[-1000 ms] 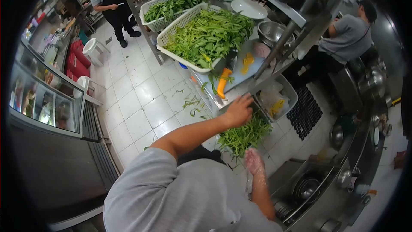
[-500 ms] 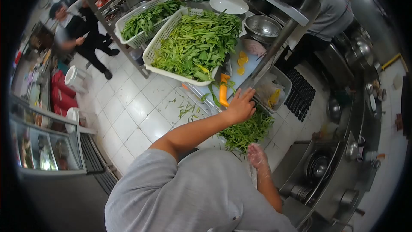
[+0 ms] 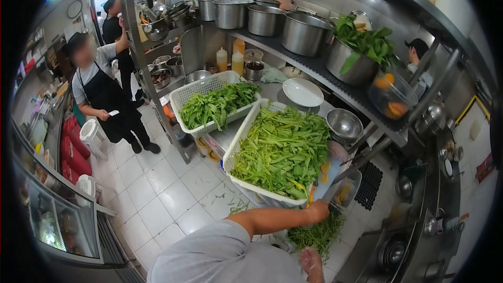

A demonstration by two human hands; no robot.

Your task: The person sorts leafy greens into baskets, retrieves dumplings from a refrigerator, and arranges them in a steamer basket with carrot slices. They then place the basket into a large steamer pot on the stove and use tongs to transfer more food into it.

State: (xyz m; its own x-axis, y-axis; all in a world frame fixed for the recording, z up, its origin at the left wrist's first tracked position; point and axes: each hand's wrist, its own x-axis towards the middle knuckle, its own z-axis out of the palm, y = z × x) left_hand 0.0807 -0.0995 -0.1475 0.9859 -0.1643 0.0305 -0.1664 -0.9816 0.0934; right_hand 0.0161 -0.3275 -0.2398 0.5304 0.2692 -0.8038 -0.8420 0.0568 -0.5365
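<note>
My left hand (image 3: 317,211) is closed beside the near corner of the large white basket (image 3: 226,152). An orange handle (image 3: 312,194) partly shows just above the fist, and a flat grey metal piece lies close by. What the fist holds is hidden. Lower down, my right hand (image 3: 311,263) wears a clear plastic glove. Its fingers look curled, and anything in them is hidden. It is nearest to a heap of thin green stems and leaves (image 3: 317,235) below the table edge. Long leafy greens (image 3: 283,152) fill the large basket.
A second white basket (image 3: 181,97) holds more greens. Orange slices (image 3: 325,170) lie on the blue board. A white plate (image 3: 303,92) and a steel colander (image 3: 344,124) stand behind. Pots (image 3: 306,31) line the upper shelf. A person in a dark apron (image 3: 107,94) stands at left.
My left hand has gone from spread fingers to a closed fist near the board. The view has tilted up, bringing the shelf of pots into sight. The apron-wearing person has raised an arm.
</note>
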